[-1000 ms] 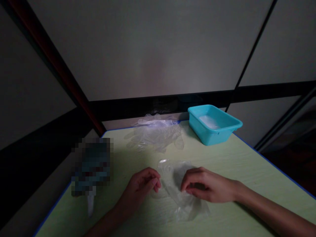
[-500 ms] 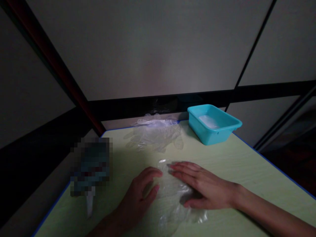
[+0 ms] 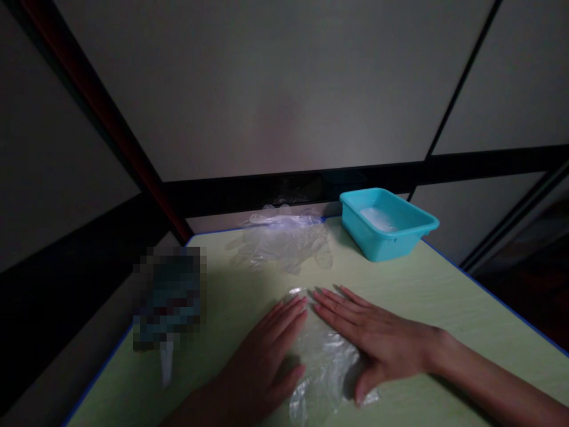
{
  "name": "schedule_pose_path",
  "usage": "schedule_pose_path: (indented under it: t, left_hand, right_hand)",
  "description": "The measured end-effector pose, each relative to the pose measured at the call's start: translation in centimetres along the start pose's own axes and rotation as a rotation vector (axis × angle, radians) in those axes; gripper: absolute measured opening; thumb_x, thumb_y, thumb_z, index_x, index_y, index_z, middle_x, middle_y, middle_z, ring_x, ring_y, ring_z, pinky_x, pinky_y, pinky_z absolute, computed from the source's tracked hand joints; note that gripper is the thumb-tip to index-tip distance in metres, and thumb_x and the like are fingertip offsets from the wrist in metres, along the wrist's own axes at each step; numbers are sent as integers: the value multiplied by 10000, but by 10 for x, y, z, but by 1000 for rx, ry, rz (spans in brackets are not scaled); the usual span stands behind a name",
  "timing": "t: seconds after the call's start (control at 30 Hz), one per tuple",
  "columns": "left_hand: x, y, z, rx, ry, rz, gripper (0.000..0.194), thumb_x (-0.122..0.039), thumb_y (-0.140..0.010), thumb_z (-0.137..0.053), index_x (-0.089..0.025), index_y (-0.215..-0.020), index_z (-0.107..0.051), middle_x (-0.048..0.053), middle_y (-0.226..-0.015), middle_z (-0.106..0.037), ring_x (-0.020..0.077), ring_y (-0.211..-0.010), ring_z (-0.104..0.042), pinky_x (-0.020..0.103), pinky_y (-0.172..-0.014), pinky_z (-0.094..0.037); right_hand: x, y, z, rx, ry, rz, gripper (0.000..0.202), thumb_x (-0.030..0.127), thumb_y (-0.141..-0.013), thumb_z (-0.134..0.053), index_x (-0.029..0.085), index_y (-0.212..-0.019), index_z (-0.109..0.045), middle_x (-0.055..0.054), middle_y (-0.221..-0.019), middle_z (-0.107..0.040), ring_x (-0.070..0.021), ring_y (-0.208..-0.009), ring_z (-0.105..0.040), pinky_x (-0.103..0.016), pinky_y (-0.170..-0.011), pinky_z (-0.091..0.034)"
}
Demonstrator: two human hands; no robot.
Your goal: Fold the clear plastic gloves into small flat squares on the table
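Note:
A clear plastic glove (image 3: pixel 320 356) lies on the table in front of me, wrinkled and shiny toward its near end. My left hand (image 3: pixel 271 350) rests along its left side, fingers stretched out and thumb apart, with the fingertips at its far part. From the right, my right hand (image 3: pixel 373 338) lies flat over the glove's right side, its fingers extended and its thumb spread toward me. Neither hand grips anything. Parts of the glove are hidden beneath both hands. Beyond them, a pile of clear plastic gloves (image 3: pixel 284 237) lies at the table's far edge.
A turquoise plastic basin (image 3: pixel 391 243) with something whitish inside stands at the back right. At the left edge lies a blurred-out packet (image 3: pixel 171 296) with a white strip (image 3: pixel 166 362) below it. The pale green table (image 3: pixel 444 314) meets cabinet panels (image 3: pixel 288 89) behind.
My left hand has gone from a curved shape to stretched fingers against the glove. My right hand has flattened, its fingers spread and thumb moved nearer to me.

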State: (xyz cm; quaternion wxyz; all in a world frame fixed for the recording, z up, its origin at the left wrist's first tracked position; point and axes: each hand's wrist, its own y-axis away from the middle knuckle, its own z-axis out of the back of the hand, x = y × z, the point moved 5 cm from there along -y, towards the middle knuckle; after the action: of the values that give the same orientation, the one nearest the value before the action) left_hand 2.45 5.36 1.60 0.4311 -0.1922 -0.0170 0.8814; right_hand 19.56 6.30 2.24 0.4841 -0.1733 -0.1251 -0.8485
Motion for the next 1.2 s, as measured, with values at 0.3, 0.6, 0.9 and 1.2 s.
schedule_pose_path:
  t: [0.3,0.6,0.9,1.2]
  left_hand:
    - [-2,0,-3,98,6,7,703,-214,-820,-512,-191,-1402,-118,71,-1470,-161,230,-1328,-155,437,-1069,-196]
    - [8,0,2,18,257,133,519,-159,-840,-457,-233,-1338,-332,41,-1401,-346,201,-1257,-335,372,-1038,-283]
    - [26,-5,11,-280,734,247,200,-225,-851,-448,-188,-868,-644,48,-876,-625,168,-767,-590,239,-609,-478]
    - [23,-11,14,-272,790,261,222,-245,-827,-455,-157,-735,-637,29,-684,-584,136,-583,-530,222,-519,-414]
  right_hand:
    - [7,5,23,-21,-133,32,881,519,-638,-682,135,-1343,-320,-156,-1319,-412,-259,-1209,-371,-402,-1016,-237]
    - [34,19,23,115,123,41,82,229,-683,-690,168,-715,-645,-17,-746,-643,-160,-733,-560,-274,-685,-369]
    - [37,19,15,142,231,16,50,179,-700,-600,148,-696,-640,-25,-726,-654,-155,-664,-555,-280,-610,-354]
    - [42,20,13,154,284,7,97,120,-721,-541,146,-687,-628,-29,-724,-655,-159,-660,-555,-295,-627,-354]
